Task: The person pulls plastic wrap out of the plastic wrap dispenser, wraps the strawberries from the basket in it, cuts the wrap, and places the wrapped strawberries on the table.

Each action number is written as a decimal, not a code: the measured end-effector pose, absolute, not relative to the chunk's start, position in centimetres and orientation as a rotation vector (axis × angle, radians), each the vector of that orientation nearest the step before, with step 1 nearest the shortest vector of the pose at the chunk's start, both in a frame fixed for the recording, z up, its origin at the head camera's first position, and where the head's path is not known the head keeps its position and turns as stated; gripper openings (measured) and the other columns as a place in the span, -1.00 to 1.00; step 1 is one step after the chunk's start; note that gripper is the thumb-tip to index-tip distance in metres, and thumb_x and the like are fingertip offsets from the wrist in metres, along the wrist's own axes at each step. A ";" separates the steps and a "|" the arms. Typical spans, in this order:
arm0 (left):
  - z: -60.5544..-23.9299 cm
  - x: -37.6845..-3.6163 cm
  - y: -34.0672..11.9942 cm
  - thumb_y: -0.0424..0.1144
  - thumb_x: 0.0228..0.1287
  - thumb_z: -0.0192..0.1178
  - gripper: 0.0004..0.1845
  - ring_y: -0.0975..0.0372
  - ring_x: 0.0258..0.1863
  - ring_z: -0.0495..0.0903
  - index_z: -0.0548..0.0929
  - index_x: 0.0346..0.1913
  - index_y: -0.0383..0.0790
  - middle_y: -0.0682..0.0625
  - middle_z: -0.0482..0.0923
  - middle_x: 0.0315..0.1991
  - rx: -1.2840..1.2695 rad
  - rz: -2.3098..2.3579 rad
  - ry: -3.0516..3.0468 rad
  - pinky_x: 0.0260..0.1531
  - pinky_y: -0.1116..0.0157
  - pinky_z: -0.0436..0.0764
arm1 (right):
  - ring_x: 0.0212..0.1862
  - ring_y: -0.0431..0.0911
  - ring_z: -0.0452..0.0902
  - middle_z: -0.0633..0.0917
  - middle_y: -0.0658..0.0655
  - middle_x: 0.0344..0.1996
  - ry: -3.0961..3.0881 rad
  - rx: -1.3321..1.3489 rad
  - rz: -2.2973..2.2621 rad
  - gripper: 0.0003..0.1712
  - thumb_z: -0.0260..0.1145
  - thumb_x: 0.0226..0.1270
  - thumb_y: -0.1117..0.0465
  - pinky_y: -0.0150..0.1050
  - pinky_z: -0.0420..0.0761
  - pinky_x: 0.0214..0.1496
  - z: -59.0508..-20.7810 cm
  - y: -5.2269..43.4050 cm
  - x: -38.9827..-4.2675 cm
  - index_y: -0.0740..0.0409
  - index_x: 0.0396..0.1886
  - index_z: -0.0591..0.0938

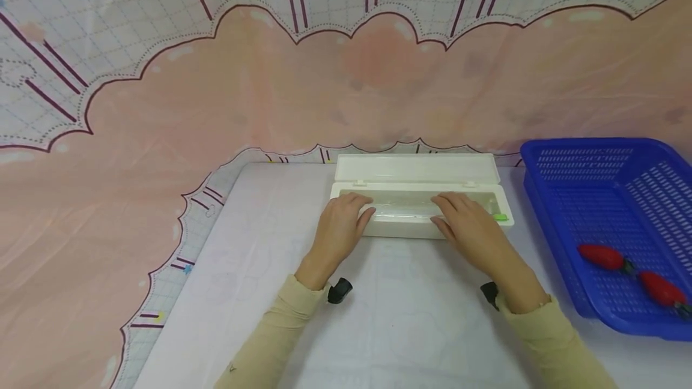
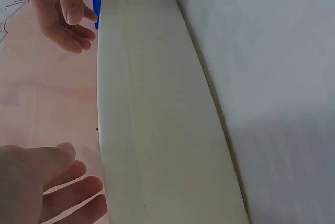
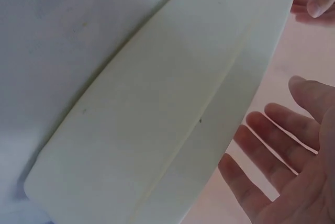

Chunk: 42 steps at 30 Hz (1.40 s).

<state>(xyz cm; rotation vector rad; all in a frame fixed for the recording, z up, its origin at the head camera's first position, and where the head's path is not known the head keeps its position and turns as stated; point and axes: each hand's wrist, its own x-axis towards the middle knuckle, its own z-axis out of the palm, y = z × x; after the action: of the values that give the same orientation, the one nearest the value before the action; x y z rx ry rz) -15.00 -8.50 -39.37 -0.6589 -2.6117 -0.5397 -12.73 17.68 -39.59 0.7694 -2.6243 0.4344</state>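
A long white box (image 1: 400,231), near the far edge of the white table (image 1: 378,317). Lies the long way from side to side, so probably easy to reach with two hands at once. On the back edge, a white lid (image 1: 416,168), tipped back and away, and so leaving the hollow inside in plain sight. At the right end, by the rim, a small green bit (image 1: 500,217), too small to tell what for.

Over the left part of the box, the left hand (image 1: 339,221), with loose, slightly bent fingers and nothing held. Over the right part, the right hand (image 1: 467,227), just as loose, with fingers spread and nothing held. Cannot tell about touching: in the wrist views, fingertips very close to the top of the front wall. Set well apart, one toward each end, perhaps for an even reach along the box. Behind the hands, pale yellow sleeves (image 1: 276,329), ending before the wrists and so out of the way.

To the right, near the box but not touching, a blue basket (image 1: 552,239). Looks put to the side to leave room for the arms. Inside, two red things (image 1: 601,256) with dark green ends, safe from rolling off, thanks to the high walls. At the back, a pink cloth (image 1: 270,101) with drawn stars and wavy edges.
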 end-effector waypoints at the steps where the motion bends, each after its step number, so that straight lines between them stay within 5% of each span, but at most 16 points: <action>1: -39.4 -15.2 -8.5 -0.19 0.35 0.29 -0.80 0.06 -0.08 0.69 0.74 -0.08 -0.22 -0.06 0.73 -0.13 -0.651 -0.541 -2.625 -0.03 0.12 0.62 | 0.10 0.21 0.55 0.61 0.32 0.03 -2.621 0.774 0.432 -0.59 0.31 0.39 0.22 0.12 0.56 0.13 -39.6 17.7 -12.9 0.38 0.13 0.54; 19: -39.7 -18.1 -7.9 -0.08 0.25 0.36 -0.77 0.13 -0.24 0.74 0.79 -0.16 -0.16 0.00 0.77 -0.20 -0.588 -0.513 -2.782 -0.31 0.17 0.68 | -0.07 0.08 0.61 0.68 0.19 -0.09 -2.720 0.733 0.398 -0.72 0.36 0.34 0.26 -0.04 0.66 -0.15 -39.1 17.4 -15.4 0.27 0.00 0.65; 30: -39.6 -19.4 -7.1 0.04 0.18 0.38 -0.71 0.13 -0.29 0.74 0.82 -0.16 -0.07 0.05 0.78 -0.21 -0.554 -0.448 -2.934 -0.37 0.19 0.66 | -0.06 0.08 0.62 0.69 0.19 -0.10 -2.730 0.721 0.423 -0.74 0.37 0.34 0.25 -0.03 0.67 -0.10 -39.1 17.3 -15.9 0.27 -0.04 0.67; 42: -39.4 -20.3 -6.5 -0.11 0.22 0.41 -0.90 0.13 -0.34 0.71 0.84 -0.31 -0.02 0.07 0.77 -0.35 -0.580 -0.414 -2.979 -0.37 0.16 0.64 | -0.06 0.10 0.62 0.69 0.21 -0.09 -2.751 0.715 0.426 -0.74 0.38 0.34 0.24 -0.01 0.66 -0.09 -39.4 17.6 -16.0 0.29 -0.06 0.67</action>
<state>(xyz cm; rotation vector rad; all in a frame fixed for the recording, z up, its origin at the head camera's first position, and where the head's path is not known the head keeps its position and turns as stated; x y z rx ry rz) -20.26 -6.47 -39.43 -0.5803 -2.9793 -0.4141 -15.98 17.56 -39.35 0.7154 -2.7512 0.4256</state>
